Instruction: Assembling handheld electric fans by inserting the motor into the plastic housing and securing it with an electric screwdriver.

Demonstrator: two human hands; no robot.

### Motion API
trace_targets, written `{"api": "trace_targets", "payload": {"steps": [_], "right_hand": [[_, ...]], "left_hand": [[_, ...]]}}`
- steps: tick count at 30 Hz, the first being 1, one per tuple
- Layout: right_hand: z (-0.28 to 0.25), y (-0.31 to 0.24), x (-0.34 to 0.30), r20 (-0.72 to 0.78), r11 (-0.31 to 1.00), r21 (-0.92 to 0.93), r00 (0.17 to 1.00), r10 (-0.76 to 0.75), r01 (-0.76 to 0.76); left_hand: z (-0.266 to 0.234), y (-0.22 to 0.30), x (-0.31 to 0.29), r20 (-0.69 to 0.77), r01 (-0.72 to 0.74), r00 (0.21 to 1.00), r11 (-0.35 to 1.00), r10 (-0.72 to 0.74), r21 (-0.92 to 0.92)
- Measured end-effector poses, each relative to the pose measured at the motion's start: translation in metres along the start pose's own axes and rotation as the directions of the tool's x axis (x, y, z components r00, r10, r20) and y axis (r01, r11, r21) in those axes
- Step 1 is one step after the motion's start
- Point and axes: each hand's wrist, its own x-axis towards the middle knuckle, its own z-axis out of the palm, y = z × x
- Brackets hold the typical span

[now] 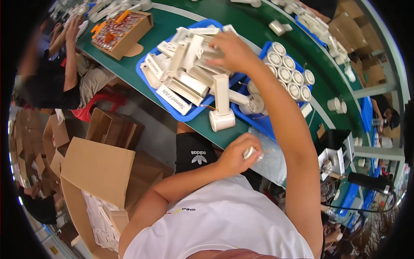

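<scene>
My right hand (pixel 233 51) reaches over a blue tray (pixel 176 113) heaped with long white plastic shells (pixel 189 52). Its thumb and fingers close round one blurred pale shell (pixel 212 53). Close to my body, my left hand (pixel 238 154) is curled round a small white plastic part (pixel 250 153), mostly hidden by the fingers. Between the hands, at the table's near edge, a white fan body (pixel 222 121) lies with its round head toward me and its handle pointing away. A thin coloured wire shows beside it.
A second blue tray (pixel 268 128) holds several round white fan heads (pixel 285 74). Farther left stands a cardboard box (pixel 116 36) of small parts with orange pieces. Open cartons (pixel 97 172) stand on the floor at left. Another person (pixel 56 73) sits across the left side.
</scene>
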Motion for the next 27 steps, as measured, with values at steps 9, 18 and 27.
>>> {"api": "trace_targets", "payload": {"steps": [9, 18, 27], "right_hand": [[-0.088, -0.083, -0.199, -0.206, 0.189, 0.977, 0.692, 0.692, 0.102], [-0.059, -0.153, -0.29, -0.438, 0.287, 0.893, 0.526, 0.729, 0.346], [-0.027, -0.147, -0.32, -0.41, 0.274, 0.904, 0.486, 0.772, 0.328]], "left_hand": [[-0.002, 0.003, 0.011, -0.085, 0.06, 0.995, 0.998, -0.057, 0.034], [0.04, 0.013, 0.004, 0.02, 0.114, 0.993, 0.992, -0.115, 0.059], [0.064, -0.006, 0.004, 0.124, -0.033, 0.992, 0.999, 0.035, -0.021]]}}
